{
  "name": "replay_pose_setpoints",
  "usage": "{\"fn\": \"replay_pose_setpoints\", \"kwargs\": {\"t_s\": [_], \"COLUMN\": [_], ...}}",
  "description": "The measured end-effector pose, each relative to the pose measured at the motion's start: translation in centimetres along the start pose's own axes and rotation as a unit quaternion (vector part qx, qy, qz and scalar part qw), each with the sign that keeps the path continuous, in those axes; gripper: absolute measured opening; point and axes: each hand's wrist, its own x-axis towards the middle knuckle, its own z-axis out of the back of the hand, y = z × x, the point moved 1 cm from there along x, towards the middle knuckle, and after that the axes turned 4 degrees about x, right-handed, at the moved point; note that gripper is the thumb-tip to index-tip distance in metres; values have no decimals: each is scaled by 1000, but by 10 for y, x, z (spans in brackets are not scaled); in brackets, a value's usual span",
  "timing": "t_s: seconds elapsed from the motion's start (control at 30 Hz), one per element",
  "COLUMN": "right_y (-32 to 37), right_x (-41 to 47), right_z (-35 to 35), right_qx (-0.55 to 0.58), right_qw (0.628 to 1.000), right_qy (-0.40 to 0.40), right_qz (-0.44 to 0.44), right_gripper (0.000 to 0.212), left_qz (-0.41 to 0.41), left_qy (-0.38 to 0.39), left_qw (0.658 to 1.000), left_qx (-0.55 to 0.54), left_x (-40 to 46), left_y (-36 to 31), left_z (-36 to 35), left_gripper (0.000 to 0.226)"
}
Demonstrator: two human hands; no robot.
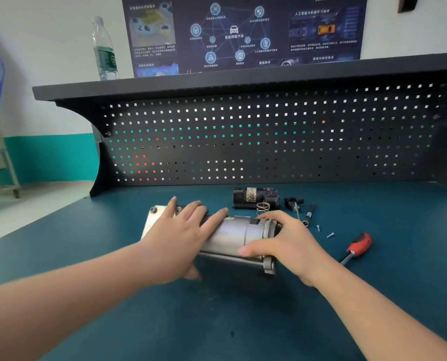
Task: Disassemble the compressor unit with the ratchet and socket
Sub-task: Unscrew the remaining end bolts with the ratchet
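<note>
- Compressor unit (pixel 233 238) lies on its side mid-table, a bit toward the back edge, long axis running left-right. Laid down so the end fasteners can be reached from the side, I'd guess.
- Left hand (pixel 180 230) rests flat across the body, its fingers (pixel 212 220) straight and spread. It grips nothing, just presses down to stop the cylinder rolling.
- Right hand (pixel 282 241) wraps the flanged right end, thumb on the near side, fingers curled over the top. Looks like a hold for turning or steadying that end cap.
- Light metal plate (pixel 152 222) at the unit's left end is mostly hidden behind the left hand; can't tell if it's attached.
- Removed parts are parked toward the back edge, clear of the work: black motor housing (pixel 255 198), spring (pixel 262 208) just in front of it, small black fitting (pixel 292 202).
- Two loose screws (pixel 330 235) sit right of the unit.
- Red-handled tool (pixel 357 247) lies further right, within the right hand's reach but untouched. Probably a screwdriver; the tip is too blurred to call.
- Slim dark tool (pixel 309 214) beside the fitting may be the socket extension.
</note>
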Motion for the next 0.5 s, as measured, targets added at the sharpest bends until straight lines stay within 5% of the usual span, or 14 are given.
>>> {"fn": "replay_pose_setpoints", "kwargs": {"t_s": [0.23, 0.5], "right_y": [5, 10], "right_x": [-4, -8], "right_z": [1, 17], "right_qx": [39, 165], "right_qw": [998, 970], "right_qy": [-7, 23], "right_qz": [-45, -175], "right_gripper": [73, 39], "left_qz": [-47, -110], "left_qy": [-95, 146], "left_qw": [994, 981], "left_qx": [-36, -72], "left_x": [22, 64], "left_y": [20, 41], "left_z": [2, 49], "left_gripper": [95, 117]}}
